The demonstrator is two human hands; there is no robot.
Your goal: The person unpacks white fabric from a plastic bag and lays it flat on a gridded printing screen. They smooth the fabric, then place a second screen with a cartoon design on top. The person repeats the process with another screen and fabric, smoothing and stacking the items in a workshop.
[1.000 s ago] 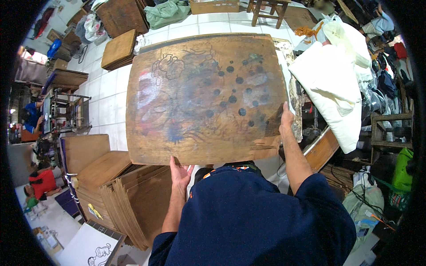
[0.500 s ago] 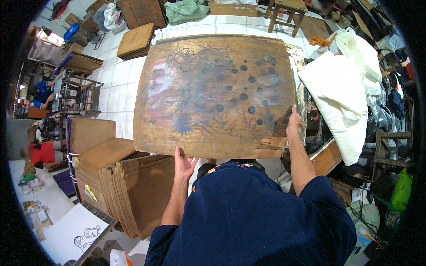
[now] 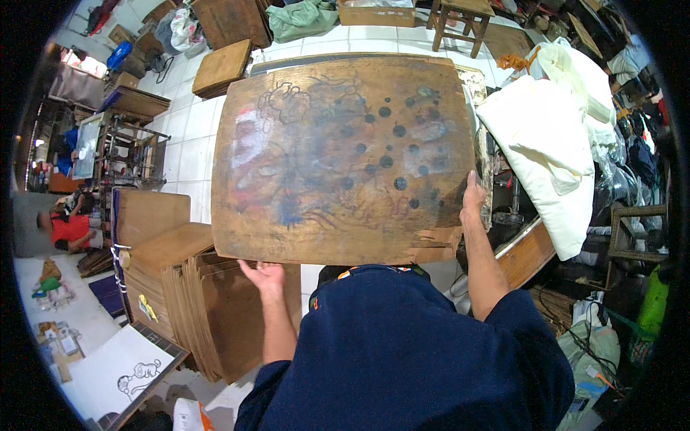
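A large wooden board (image 3: 338, 237), stained with paint, dark round spots and faint curly line drawings, lies before me, tilted slightly. My right hand (image 3: 472, 197) grips its right edge, thumb on top and the other fingers hidden underneath. At the near edge, left of the middle, my left hand (image 3: 266, 276) supports the board palm up, its fingertips hidden under the wood. A splintered patch marks the board's near right corner. Beneath it, the edge of a dark-framed panel shows along the far side.
Upright boards (image 3: 208, 309) are packed close by my left forearm. On the right, white cloth (image 3: 539, 136) drapes beside a wooden plank (image 3: 528, 255). A stool (image 3: 460, 25) and a low stack of boards (image 3: 223, 66) stand beyond. A person in red (image 3: 70, 228) is at far left.
The board has shifted slightly left and toward me, uncovering more of the panel under its far edge. My left hand has slid left along the near edge; my right hand keeps its grip.
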